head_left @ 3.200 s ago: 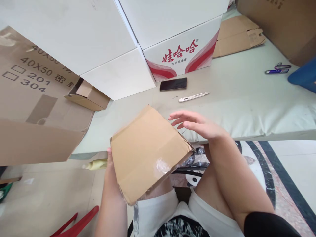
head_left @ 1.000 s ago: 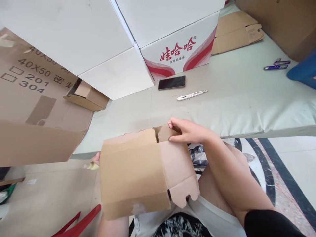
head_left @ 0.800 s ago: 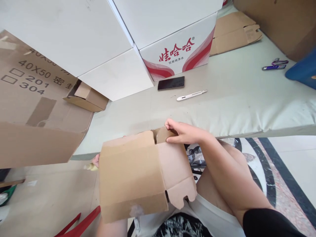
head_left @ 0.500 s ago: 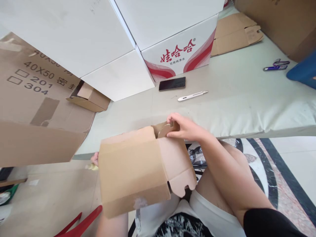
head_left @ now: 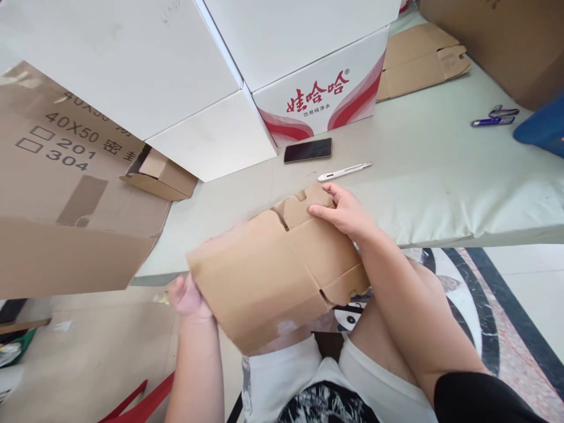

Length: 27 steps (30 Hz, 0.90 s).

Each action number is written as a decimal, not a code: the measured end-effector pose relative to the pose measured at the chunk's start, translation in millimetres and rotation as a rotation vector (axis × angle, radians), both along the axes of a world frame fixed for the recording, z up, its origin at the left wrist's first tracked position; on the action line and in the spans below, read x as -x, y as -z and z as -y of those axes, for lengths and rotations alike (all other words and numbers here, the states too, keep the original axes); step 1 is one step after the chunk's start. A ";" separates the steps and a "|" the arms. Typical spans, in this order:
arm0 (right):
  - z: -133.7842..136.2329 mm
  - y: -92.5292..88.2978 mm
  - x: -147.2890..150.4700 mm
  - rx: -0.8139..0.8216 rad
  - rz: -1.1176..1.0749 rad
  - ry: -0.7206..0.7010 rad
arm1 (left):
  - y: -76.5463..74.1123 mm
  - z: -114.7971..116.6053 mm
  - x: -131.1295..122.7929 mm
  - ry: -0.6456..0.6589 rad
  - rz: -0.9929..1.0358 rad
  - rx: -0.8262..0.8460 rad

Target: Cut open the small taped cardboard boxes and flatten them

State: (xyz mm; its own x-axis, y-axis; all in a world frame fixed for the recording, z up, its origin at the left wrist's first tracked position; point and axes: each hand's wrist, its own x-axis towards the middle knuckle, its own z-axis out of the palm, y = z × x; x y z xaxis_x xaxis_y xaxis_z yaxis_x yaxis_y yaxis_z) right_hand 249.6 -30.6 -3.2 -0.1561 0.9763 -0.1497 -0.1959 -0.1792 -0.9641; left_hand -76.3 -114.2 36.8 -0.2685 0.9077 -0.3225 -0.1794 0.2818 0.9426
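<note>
Right hand (head_left: 346, 212) pinches the carton (head_left: 259, 270) at one o'clock; left hand (head_left: 188, 298) sits half-curled at nine, grip unclear from here.

A black phone (head_left: 308, 151) is seen on the green cloth (head_left: 432, 188). A white knife (head_left: 345, 171) is laid just in front of the phone. A white box (head_left: 335, 108) with red print is placed just behind the phone. Behind the phone and to its right, flat card (head_left: 409, 67) is seen. Far to the phone's right, a purple pen (head_left: 492, 122) and a blue thing (head_left: 544, 132) are seen. To the phone's left, a small box (head_left: 170, 179) and, farther out, a big box (head_left: 39, 197) are found.
</note>
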 end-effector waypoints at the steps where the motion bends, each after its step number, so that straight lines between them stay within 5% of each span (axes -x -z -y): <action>1: 0.9 -1.8 -2.3 0.004 0.004 -0.013 | 0.5 -3.5 1.8 -0.017 0.002 -0.002; 6: 5.2 -6.6 -6.7 -0.040 -0.029 -0.166 | 8.3 -16.3 10.7 -0.057 -0.057 0.067; 11: 6.1 -4.6 -4.5 -0.028 0.001 -0.246 | 20.0 -7.6 24.2 -0.075 -0.058 -0.033; 20: 9.7 -9.8 -5.0 -0.011 0.036 -0.125 | 20.9 -22.6 10.2 -0.127 -0.161 -0.071; 27: 30.4 -12.8 -31.1 0.005 0.140 -0.641 | 24.6 -47.9 19.3 -0.071 -0.071 -0.160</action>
State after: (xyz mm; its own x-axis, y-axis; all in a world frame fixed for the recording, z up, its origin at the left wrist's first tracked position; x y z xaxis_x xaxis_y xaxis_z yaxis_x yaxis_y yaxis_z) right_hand 280.8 -60.9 9.6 -0.6853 0.6959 -0.2146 0.0781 -0.2229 -0.9717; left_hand -95.6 -66.3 12.1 -0.3504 0.9239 -0.1535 -0.1251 0.1163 0.9853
